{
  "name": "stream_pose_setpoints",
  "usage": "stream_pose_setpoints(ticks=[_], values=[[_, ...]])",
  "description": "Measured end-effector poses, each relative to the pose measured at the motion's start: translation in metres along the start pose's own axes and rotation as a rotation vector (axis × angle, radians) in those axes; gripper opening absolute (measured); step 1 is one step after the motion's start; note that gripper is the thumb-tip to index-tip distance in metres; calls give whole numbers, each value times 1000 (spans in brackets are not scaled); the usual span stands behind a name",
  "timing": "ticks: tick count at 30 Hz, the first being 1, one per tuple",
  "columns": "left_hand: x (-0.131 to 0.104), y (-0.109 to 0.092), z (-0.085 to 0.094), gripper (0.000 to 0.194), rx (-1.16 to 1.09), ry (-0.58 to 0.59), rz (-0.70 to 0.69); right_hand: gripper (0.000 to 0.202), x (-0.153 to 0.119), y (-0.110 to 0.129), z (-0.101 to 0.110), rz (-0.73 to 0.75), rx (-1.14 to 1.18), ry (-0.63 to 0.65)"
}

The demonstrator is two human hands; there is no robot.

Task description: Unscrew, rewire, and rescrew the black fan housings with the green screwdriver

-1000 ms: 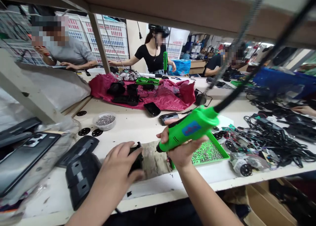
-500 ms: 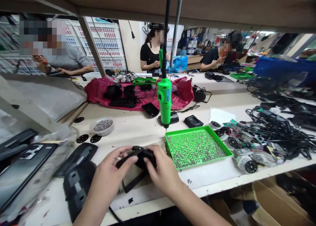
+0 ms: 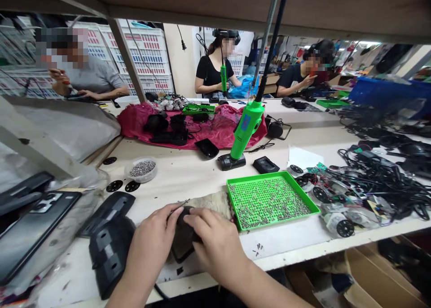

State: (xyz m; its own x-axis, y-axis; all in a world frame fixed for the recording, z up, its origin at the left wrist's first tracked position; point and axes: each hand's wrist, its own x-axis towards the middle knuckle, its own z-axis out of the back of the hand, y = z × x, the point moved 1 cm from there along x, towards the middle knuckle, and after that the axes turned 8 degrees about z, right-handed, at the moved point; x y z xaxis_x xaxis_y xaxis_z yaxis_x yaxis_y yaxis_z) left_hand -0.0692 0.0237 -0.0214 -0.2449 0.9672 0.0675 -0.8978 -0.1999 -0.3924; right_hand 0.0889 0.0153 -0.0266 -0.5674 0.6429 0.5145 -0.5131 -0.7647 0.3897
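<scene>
Both my hands are closed on a black plastic housing at the front of the bench, over a worn cloth pad. My left hand pinches its left edge between thumb and fingers. Across its right side lies my right hand, fingertips pressed on the top. A thin black frame shows below the housing; its underside is hidden. Beyond my hands hangs a green electric screwdriver, tilted and touched by neither hand. A green perforated tray with many small screws sits right of my right hand.
Curved black housings and a phone lie at left. Behind them stands a round tub of screws. Motors, wheels and cables crowd the right. A pink bag holds black parts farther back. Several people sit across the bench.
The housing has turned in my hands, now showing a smooth dark face. My right fingers have moved over its top. The hanging screwdriver has swung from upright to tilted.
</scene>
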Motion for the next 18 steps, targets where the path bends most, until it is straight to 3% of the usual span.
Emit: stream_pose_setpoints(ticks=[3, 6, 8, 10, 13, 15, 18], values=[[-4, 0, 4, 37, -80, -39, 1, 40, 7, -7, 8, -131, 37, 17], [-16, 0, 9, 34, -219, -209, -46, 26, 14, -24, 18, -373, -13, -3], [-22, -1, 10, 34, -226, -261, -63, 37, 16, -36, 22, -484, -74, -35], [-25, -4, 7, 35, -72, -114, -18, 53, 15, -44, 22, -475, -118, -45], [-24, -10, 0, 42, 184, 204, 48, 44, 11, -46, 14, -411, -163, 28], [-22, -14, -2, 45, 204, 272, 49, 35, 7, -45, 10, -397, -195, 84], [-21, -14, -2, 46, 142, 272, 45, 38, 3, -42, 7, -376, -227, 128]])
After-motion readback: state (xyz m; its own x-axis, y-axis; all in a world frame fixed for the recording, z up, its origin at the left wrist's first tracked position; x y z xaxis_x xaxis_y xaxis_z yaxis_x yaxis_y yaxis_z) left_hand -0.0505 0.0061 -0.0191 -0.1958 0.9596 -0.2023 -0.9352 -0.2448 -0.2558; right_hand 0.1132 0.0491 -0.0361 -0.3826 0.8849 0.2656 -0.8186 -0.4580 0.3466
